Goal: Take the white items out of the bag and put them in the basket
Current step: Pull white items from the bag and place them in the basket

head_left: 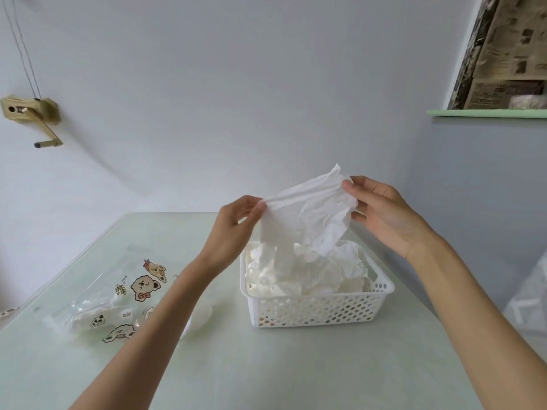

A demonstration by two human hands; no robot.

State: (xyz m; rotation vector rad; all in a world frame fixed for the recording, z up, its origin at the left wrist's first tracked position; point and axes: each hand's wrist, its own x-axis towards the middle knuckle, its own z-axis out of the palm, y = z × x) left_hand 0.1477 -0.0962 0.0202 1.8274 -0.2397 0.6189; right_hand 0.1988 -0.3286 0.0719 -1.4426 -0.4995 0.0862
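A crumpled white tissue sheet point(310, 214) hangs stretched between both hands, just above the white perforated basket point(319, 309). My left hand point(233, 229) pinches its left edge and my right hand point(384, 211) pinches its upper right corner. Inside the basket lie several crumpled white tissues point(313, 273), and the held sheet's lower end touches the pile. A clear plastic bag point(109, 300) printed with cartoon bears lies flat on the table at the left, with some white items still visible inside it. My left forearm crosses over the bag's right end.
The pale green table point(266, 365) stands against a white wall. A small white round thing point(198, 318) lies beside the bag. A translucent white bag point(529, 303) sits off the table's right edge. A wooden crank fixture point(32, 113) is mounted on the wall at left.
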